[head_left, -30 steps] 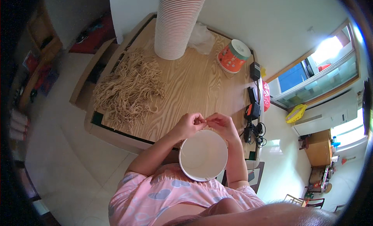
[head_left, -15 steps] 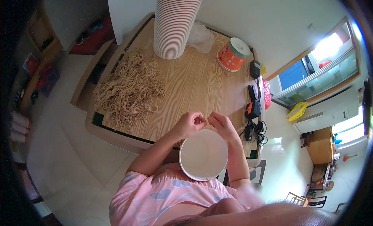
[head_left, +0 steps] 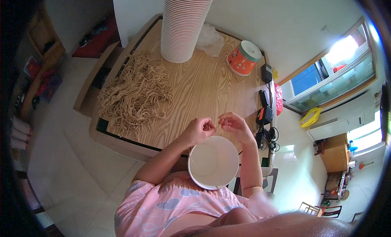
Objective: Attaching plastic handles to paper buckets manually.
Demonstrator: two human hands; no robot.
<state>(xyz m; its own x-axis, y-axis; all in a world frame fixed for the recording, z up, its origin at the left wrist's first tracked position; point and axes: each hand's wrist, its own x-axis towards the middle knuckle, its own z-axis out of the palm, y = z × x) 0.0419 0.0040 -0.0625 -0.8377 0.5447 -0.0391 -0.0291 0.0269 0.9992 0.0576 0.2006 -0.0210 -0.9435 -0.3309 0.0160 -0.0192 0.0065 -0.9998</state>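
Observation:
A white paper bucket [head_left: 213, 165] rests in front of my body, its open mouth facing up, with bits of cord at its rim on the left and at the bottom. Beyond the far rim, my left hand [head_left: 199, 130] pinches a thin beige cord [head_left: 217, 127]. Close by on the right, my right hand [head_left: 236, 127] has its fingers curled at the same cord; its fingertips partly hide the end. On the left of the table lies a loose heap of beige cords [head_left: 136, 94].
A tall stack of white paper buckets [head_left: 183, 29] stands at the back of the wooden table [head_left: 203, 90]. Right of it are a crumpled clear plastic bag [head_left: 210, 40] and an upturned orange paper bucket [head_left: 243, 59]. Black power adapters [head_left: 265, 114] and cables line the right edge.
My right hand has risen slightly and shifted right, its fingers turning a little away from the left. My left hand and the bucket have hardly moved.

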